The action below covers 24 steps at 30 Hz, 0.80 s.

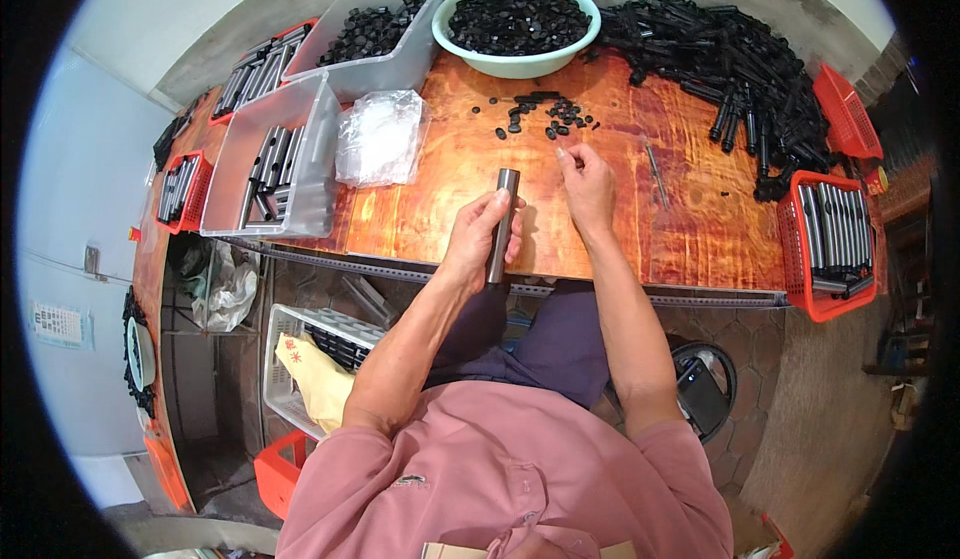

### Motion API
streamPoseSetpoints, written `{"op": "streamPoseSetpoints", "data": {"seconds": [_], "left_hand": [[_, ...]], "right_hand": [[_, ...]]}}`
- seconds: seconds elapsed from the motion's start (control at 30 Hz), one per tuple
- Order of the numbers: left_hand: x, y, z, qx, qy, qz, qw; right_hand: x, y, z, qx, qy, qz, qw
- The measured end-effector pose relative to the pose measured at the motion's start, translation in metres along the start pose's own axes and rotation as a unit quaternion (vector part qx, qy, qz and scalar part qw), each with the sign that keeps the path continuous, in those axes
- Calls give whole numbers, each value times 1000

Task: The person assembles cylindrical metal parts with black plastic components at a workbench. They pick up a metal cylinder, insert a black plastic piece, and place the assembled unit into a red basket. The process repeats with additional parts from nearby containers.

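Observation:
My left hand (470, 234) is wrapped round a dark grey metal tube (502, 227), held nearly upright over the front edge of the wooden table (600, 249). To its right, my right hand (590, 187) is raised above the tabletop, thumb and forefinger pinched together. Whatever those fingertips hold, if anything, is too small to make out. Just beyond them lies a loose scatter of small black plastic pieces (563, 116). A thin rod-like tool (656, 174) rests on the wood to the right of my right hand.
A pale green basin (440, 34) heaped with black pieces stands at the back. Black tubular parts (700, 54) are piled at far right. Clear bins (222, 194) and a plastic bag (382, 139) sit left. A red basket (830, 304) of tubes stands at the right edge.

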<state>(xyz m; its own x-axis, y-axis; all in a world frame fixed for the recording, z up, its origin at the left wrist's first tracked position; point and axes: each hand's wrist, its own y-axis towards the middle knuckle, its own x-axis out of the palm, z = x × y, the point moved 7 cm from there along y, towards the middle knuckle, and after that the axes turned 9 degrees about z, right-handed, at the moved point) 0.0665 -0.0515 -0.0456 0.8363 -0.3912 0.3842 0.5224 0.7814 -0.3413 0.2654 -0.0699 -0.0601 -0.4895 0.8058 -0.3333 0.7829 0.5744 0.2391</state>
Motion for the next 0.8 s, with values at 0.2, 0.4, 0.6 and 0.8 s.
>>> {"op": "streamPoseSetpoints", "data": {"seconds": [0.2, 0.4, 0.6, 0.8], "left_hand": [[-2, 6, -2, -22, 30, -8, 999], [-5, 7, 7, -43, -69, -39, 996], [-26, 20, -11, -55, -136, -33, 989], [-36, 21, -23, -152, -309, -200, 917]], "right_hand": [[2, -3, -2, -9, 29, 1, 1000], [0, -1, 1, -6, 28, 4, 1000], [-25, -11, -50, -50, 116, -3, 992], [-143, -132, -278, -581, 221, 61, 781]]}}
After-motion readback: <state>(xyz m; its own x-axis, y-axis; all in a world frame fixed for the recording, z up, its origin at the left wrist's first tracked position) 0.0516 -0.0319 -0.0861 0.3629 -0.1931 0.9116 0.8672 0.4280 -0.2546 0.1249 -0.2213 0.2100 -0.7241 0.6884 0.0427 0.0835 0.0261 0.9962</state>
